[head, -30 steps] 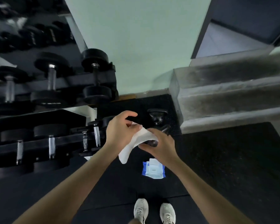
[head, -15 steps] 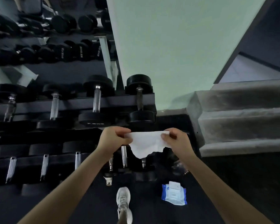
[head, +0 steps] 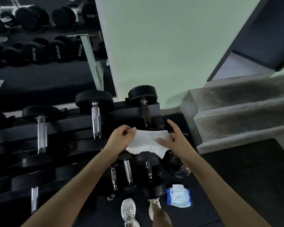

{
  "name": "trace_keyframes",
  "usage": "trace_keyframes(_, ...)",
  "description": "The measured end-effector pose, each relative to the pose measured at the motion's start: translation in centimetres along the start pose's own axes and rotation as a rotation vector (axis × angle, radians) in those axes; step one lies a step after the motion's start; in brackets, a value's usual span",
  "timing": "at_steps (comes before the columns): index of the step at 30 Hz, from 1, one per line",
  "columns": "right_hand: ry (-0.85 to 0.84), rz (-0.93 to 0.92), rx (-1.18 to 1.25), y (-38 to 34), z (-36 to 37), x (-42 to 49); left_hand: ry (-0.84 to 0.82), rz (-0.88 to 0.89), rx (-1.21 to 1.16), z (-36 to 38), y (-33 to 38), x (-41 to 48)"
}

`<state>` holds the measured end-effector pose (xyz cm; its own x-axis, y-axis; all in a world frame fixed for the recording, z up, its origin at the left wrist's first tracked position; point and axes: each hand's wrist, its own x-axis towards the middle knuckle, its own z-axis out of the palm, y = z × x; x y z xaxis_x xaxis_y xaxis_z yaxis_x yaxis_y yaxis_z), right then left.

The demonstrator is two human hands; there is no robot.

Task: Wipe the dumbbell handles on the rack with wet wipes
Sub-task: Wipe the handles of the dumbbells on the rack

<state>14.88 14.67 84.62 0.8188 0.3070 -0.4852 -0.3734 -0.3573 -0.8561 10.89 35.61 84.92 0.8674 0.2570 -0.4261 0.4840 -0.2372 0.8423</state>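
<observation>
I hold a white wet wipe (head: 147, 142) spread flat between both hands in front of the black dumbbell rack (head: 69, 123). My left hand (head: 121, 139) grips its left edge. My right hand (head: 175, 139) pinches the right edge with thumb and curled fingers, while the index finger sticks up. Just behind the wipe on the upper tier lie a dark dumbbell handle (head: 145, 114) and a chrome handle (head: 95, 120). A third chrome handle (head: 41, 133) sits further left. Three short handles (head: 127, 171) show on the lower tier beneath my hands.
A blue wet wipe pack (head: 178, 198) lies on the black floor mat beside my shoes (head: 129, 210). A dark kettlebell (head: 176, 163) stands right of the rack. Grey concrete steps (head: 236, 115) rise at the right. A mirror (head: 39, 46) behind the rack reflects more dumbbells.
The wipe went from bunched to stretched flat between my hands. My view moved closer to the rack and upward. My right index finger has lifted off the wipe.
</observation>
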Motion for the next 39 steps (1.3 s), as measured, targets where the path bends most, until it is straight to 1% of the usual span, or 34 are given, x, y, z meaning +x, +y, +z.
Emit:
trace_keyframes(1,-0.034,-0.02,-0.033,-0.3,-0.2,0.6,0.022,0.01,0.023,-0.1,0.3,0.6)
trace_keyframes(3,-0.022,-0.077,-0.128,-0.8,-0.6,2.0,0.057,0.009,0.066,-0.3,1.0,1.9)
trace_keyframes(6,0.072,-0.156,-0.212,-2.2,-1.3,4.9,0.08,-0.01,0.049,-0.9,2.4,3.9)
trace_keyframes(10,0.188,-0.325,-0.234,-5.5,-2.9,9.0,0.206,0.078,-0.021,-1.5,5.4,7.5)
trace_keyframes(12,0.271,-0.423,-0.362,-6.3,-3.3,10.7,0.265,0.082,-0.032,-1.3,5.7,9.3)
trace_keyframes(13,0.296,-0.443,-0.473,-6.0,-3.3,11.5,0.279,0.05,-0.013,-0.8,5.2,10.1)
trace_keyframes(14,0.287,-0.413,-0.603,-5.4,-3.1,12.5,0.277,0.004,0.02,-0.2,4.3,10.8)
trace_keyframes(16,0.185,-0.233,-0.839,-3.7,-2.3,13.9,0.257,-0.111,0.101,1.4,1.8,11.9)
trace_keyframes(18,0.107,-0.095,-1.018,-2.0,-1.4,14.7,0.295,-0.201,0.147,2.7,-0.2,12.5)
trace_keyframes(19,0.119,-0.075,-1.077,-1.4,-1.1,14.8,0.346,-0.229,0.162,3.0,-0.7,12.6)
trace_keyframes(20,0.167,-0.081,-1.096,-1.0,-0.8,14.8,0.409,-0.242,0.189,3.3,-1.0,12.5)
trace_keyframes(22,0.268,-0.128,-1.025,-0.7,-0.2,14.3,0.479,-0.232,0.258,3.6,-0.8,11.8)
trace_keyframes(23,0.283,-0.13,-0.95,-0.6,0.2,14.2,0.455,-0.22,0.293,3.8,-0.7,11.4)
trace_keyframes(25,0.228,-0.065,-0.825,-0.3,1.0,14.3,0.332,-0.195,0.361,4.3,-0.5,10.9)
trace_keyframes(27,0.104,-0.011,-0.881,-0.4,2.0,14.7,0.193,-0.174,0.424,4.7,-0.9,11.3)
trace_keyframes(28,0.067,0.002,-0.889,-0.3,2.3,15.0,0.138,-0.172,0.428,5.0,-1.0,11.7)
trace_keyframes(29,0.048,0.021,-0.82,-0.2,2.5,15.5,0.1,-0.174,0.383,5.2,-1.1,12.0)
trace_keyframes(30,0.034,0.043,-0.704,-0.2,2.6,15.8,0.084,-0.174,0.286,5.5,-1.2,12.4)
trace_keyframes(32,0.044,0.074,-0.491,0.2,2.8,16.1,0.104,-0.18,0.059,6.1,-1.4,12.9)
trace_keyframes(34,0.09,0.057,-0.335,0.7,3.0,16.3,0.129,-0.208,-0.158,6.5,-1.2,13.3)
trace_keyframes(37,0.176,0.007,-0.236,0.8,3.2,17.5,0.189,-0.259,-0.407,7.0,-1.0,14.2)
trace_keyframes(39,0.225,-0.023,-0.212,-0.2,3.3,18.6,0.255,-0.27,-0.495,7.4,-0.5,14.9)
